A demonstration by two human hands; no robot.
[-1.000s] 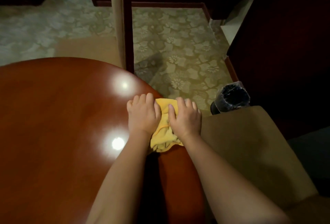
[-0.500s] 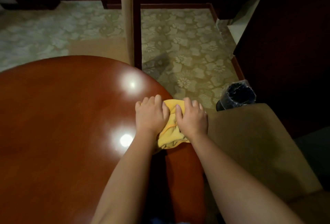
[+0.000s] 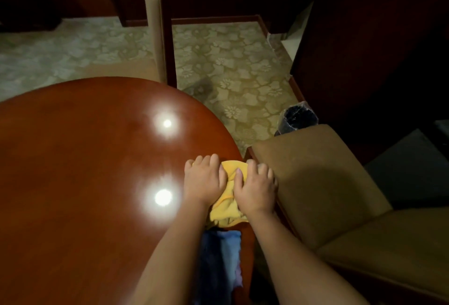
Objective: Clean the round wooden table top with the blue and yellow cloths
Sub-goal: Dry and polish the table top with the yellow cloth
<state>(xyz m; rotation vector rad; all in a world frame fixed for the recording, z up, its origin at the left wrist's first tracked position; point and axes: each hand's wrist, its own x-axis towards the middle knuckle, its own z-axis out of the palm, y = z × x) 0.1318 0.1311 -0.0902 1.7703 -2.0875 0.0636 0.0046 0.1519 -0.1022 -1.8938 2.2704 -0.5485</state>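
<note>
A crumpled yellow cloth [image 3: 227,205] lies at the right edge of the round, glossy reddish-brown table top [image 3: 80,163]. My left hand [image 3: 202,180] and my right hand [image 3: 255,189] press down on it side by side, fingers spread flat over its far half. My right fingertips reach past the table's rim. A blue cloth [image 3: 223,263] lies on the table between my forearms, just behind the yellow one, partly in shadow.
A tan upholstered chair [image 3: 320,183] stands close against the table's right edge. A black bin with a plastic liner [image 3: 297,117] sits on the patterned carpet beyond it. Behind the table rises a tall chair back [image 3: 158,25]. Dark wooden furniture stands at right.
Both hands have slid the yellow cloth nearer along the table's right rim. The view has tilted down, and the blue cloth between my forearms has come into view.
</note>
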